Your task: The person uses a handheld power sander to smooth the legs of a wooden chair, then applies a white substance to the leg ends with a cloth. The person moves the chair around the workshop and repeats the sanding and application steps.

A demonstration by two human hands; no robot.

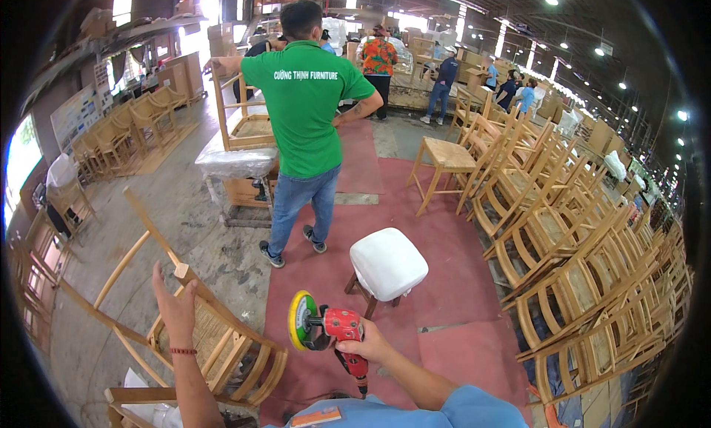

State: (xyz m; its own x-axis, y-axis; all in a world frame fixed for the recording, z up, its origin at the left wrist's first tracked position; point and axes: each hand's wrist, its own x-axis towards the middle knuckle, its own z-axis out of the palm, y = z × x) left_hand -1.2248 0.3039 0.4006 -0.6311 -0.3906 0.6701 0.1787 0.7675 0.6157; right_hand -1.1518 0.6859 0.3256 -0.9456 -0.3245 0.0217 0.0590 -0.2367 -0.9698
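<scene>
My right hand (368, 344) is wrapped around a red power sander (343, 323) with a round pad (301, 321), yellow at the rim and green inside. The pad faces left and touches nothing. At the left, my left hand (176, 306) is raised with fingers stretched and thumb apart, beside the squared end of a tilted wooden chair (235, 321). Whether the palm touches the wood I cannot tell. Slats and curved rails of that chair run below and behind my left forearm.
Ahead stands a stool with a white-covered seat (389, 263) on red matting (459, 280). A co-worker in a green shirt (304, 106) stands beyond, by a plastic-wrapped bench (235, 161). Rows of wooden chairs (570, 287) crowd the right side; more chairs (141, 121) line the far left.
</scene>
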